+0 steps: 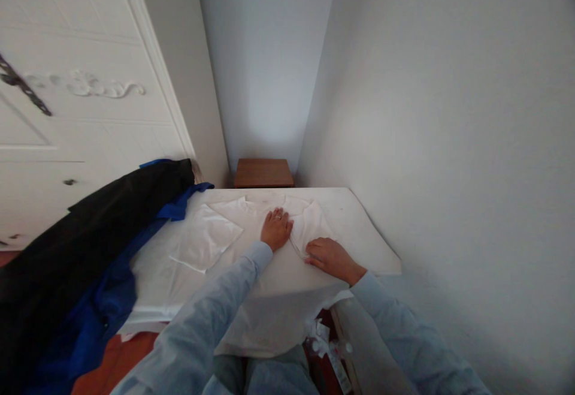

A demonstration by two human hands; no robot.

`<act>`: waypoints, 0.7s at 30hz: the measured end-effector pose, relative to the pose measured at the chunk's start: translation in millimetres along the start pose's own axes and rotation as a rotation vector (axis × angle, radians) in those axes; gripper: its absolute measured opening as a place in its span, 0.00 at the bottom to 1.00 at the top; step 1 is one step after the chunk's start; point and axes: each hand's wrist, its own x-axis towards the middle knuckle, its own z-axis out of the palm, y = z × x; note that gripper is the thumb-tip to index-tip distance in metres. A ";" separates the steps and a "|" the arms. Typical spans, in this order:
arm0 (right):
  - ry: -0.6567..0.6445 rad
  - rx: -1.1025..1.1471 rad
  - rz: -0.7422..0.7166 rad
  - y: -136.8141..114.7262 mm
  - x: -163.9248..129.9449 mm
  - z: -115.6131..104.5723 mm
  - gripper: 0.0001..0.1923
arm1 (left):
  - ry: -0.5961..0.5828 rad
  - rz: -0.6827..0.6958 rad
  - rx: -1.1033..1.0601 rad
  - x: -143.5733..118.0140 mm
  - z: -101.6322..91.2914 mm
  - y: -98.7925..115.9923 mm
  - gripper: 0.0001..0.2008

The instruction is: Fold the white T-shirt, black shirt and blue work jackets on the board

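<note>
A white T-shirt (247,251) lies spread on a white-covered board (359,227), its neckline toward the far edge and its lower part hanging over the near edge. My left hand (277,229), with a ring on one finger, rests flat on the upper chest of the shirt, fingers stretched out. To its right, my right hand (331,257) has its fingers bent down at the right sleeve's edge and closed on the cloth. The fingertips' exact hold is partly hidden. The left sleeve (209,236) lies spread out at the left.
Black and blue garments (112,227) are heaped over the board's left side. A white wardrobe (103,41) stands at the left, a wall (426,113) at the right. Beyond the board is a small brown wooden table (264,172). Below, small clear and white items (321,341) lie near my legs.
</note>
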 end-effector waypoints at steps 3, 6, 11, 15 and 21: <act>0.058 0.076 0.015 11.4 5.3 -1.4 0.17 | 0.000 0.006 0.001 -0.5 0.1 -0.2 0.21; 0.171 0.126 0.118 39.7 20.7 4.0 0.16 | -0.010 0.010 0.002 -0.2 0.9 -1.4 0.22; 0.178 0.156 0.343 107.5 66.5 19.2 0.28 | -0.025 0.012 0.000 0.6 1.4 -2.4 0.22; 0.136 0.162 0.371 148.3 93.7 23.9 0.29 | -0.018 0.011 0.040 -0.3 2.6 -2.5 0.23; 0.067 0.191 0.257 172.1 106.0 25.7 0.19 | 0.014 0.017 0.050 -1.6 5.3 -3.6 0.22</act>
